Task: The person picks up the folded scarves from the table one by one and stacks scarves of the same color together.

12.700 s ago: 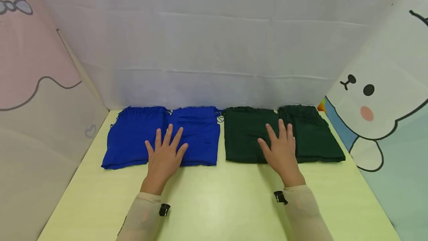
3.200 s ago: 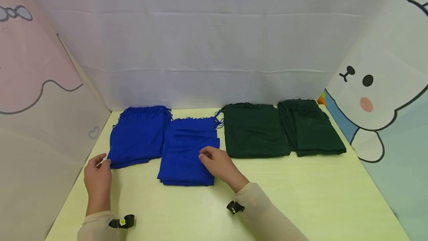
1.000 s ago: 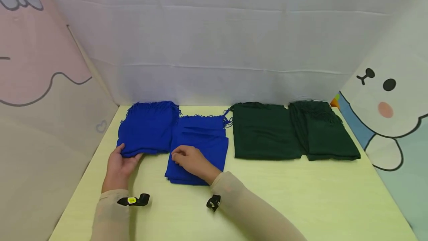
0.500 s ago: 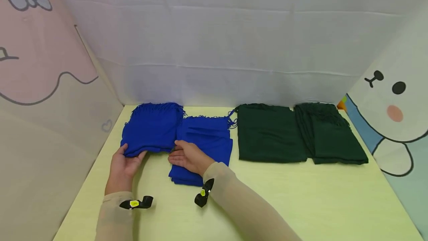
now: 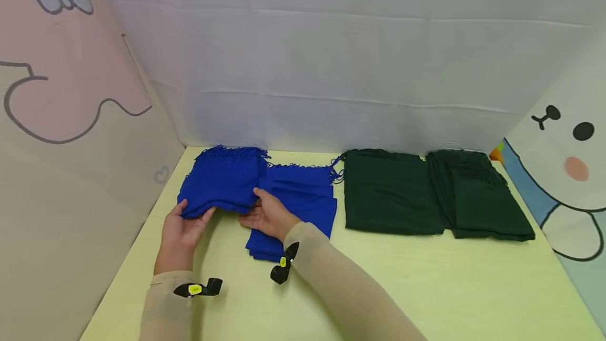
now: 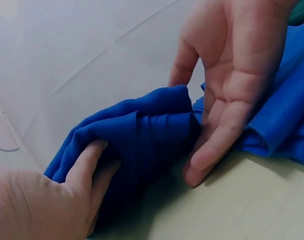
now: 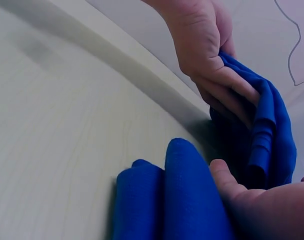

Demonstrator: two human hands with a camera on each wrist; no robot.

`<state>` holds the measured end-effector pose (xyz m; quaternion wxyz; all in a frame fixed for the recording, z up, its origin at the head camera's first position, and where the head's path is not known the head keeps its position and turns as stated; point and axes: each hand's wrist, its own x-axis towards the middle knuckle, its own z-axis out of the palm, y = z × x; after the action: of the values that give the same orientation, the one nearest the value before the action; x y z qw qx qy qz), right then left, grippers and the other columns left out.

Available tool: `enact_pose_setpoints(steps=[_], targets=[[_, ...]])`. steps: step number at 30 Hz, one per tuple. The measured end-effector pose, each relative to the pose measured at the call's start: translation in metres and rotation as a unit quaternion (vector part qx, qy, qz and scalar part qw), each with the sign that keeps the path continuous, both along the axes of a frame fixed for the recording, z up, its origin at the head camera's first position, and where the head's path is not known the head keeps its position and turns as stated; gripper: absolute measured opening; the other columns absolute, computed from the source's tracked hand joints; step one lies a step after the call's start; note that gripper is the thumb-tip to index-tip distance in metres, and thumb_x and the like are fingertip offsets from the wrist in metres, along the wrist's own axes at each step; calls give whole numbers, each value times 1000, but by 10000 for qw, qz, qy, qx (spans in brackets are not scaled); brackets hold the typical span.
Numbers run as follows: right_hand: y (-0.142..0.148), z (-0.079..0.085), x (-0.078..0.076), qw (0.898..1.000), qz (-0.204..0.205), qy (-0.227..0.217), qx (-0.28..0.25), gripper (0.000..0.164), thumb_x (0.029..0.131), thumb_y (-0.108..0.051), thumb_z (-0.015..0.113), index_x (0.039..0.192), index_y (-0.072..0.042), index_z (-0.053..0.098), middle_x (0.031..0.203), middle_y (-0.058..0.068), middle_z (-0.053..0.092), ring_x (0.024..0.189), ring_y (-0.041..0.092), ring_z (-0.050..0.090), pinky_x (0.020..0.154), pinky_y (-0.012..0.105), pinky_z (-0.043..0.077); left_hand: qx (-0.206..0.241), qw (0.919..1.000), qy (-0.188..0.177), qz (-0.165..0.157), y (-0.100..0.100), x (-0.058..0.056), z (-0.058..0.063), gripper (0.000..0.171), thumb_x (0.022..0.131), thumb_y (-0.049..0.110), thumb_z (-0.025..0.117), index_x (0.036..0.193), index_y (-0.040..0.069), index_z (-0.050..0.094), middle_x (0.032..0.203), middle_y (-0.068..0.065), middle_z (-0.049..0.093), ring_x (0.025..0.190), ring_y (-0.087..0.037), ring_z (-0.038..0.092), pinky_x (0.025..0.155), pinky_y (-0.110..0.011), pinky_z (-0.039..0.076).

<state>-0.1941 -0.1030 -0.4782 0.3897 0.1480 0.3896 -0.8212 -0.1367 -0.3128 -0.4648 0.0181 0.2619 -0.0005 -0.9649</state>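
A folded blue fringed scarf (image 5: 222,180) lies at the left back of the table, its near edge raised off the surface. My left hand (image 5: 179,236) grips that edge at its left corner, thumb on top and fingers underneath. At the right corner is my right hand (image 5: 270,216), its thumb over the cloth and its fairly straight fingers below. In the left wrist view the scarf's folded layers (image 6: 157,125) hang between both hands. A second folded blue scarf (image 5: 303,201) lies partly under my right hand and forearm, closer to the front.
Two folded dark green scarves (image 5: 390,193) (image 5: 478,199) lie side by side on the right of the pale table (image 5: 426,288). A white cloth wall (image 5: 331,67) stands behind, with printed cloth panels (image 5: 575,172) at both sides.
The second blue scarf was earlier drawn toward me. My left hand then took the first scarf's near edge and raised it; my right hand moved left to its corner. The view shifted left.
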Motion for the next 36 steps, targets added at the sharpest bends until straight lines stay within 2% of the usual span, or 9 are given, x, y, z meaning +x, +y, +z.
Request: enact_pose_setpoints(steps=[3,6,10,13,18,22,26,29,36], targets=[[-5,-3,-3,9997,-156,-127,-116,65,105,-33,50,152,4,26,145,36,39,133,50,42,108,58,39,-76,9999,-74,-52,1,2,-3,62,108,23,42,156,46,11,161,20,12,149,-8,12,121,-43,13],[-10,-6,-6,9992,-248,-196,-261,62,104,-27,55,154,-2,28,148,31,39,134,48,42,106,59,40,-632,9973,-183,-338,1,5,-6,63,108,26,41,157,45,6,163,16,10,149,-10,12,121,-41,13],[-16,-11,-9,9991,-306,11,-293,70,101,-15,61,157,-2,22,154,27,34,138,47,38,106,60,40,-1690,9817,-249,-835,-1,8,-10,65,109,29,38,157,44,-2,165,12,3,150,-13,10,121,-39,16],[-21,-13,-8,9990,-302,326,-54,78,99,-10,63,159,-3,13,155,27,32,138,47,38,105,60,41,-1945,9758,-193,-980,-2,9,-13,65,109,27,35,158,42,-5,165,10,2,150,-14,11,121,-38,17],[-27,-12,-2,9964,-103,729,424,80,98,-15,64,160,-8,14,154,25,33,136,46,41,104,57,43,-1380,9873,126,-777,-2,9,-16,65,109,20,35,158,40,-1,165,10,5,150,-13,12,121,-36,16],[-30,-10,-2,9992,-142,361,-22,83,98,-17,64,161,-14,9,147,31,39,129,54,46,101,62,44,-755,9956,358,-427,-1,7,-15,66,108,14,37,159,40,4,164,12,9,150,-12,14,121,-37,16],[-29,-8,-5,9976,-407,-29,-566,84,99,-7,60,161,-19,5,145,33,41,124,53,50,96,61,48,-843,9948,367,-443,-1,6,-15,65,108,15,39,159,39,6,163,11,11,149,-13,16,121,-38,17],[-29,-7,-5,9970,-587,25,-499,84,98,2,56,162,-18,5,151,29,36,122,48,55,90,54,54,-1107,9917,350,-558,-5,8,-15,64,107,22,43,159,37,9,163,7,14,149,-16,18,121,-44,18],[-29,-1,-5,9982,-491,296,-186,81,98,9,53,161,-17,11,149,23,41,118,40,60,87,47,57,-311,9967,286,-692,-23,11,-23,75,101,30,58,157,33,9,156,-1,32,147,-21,25,118,-52,25]])
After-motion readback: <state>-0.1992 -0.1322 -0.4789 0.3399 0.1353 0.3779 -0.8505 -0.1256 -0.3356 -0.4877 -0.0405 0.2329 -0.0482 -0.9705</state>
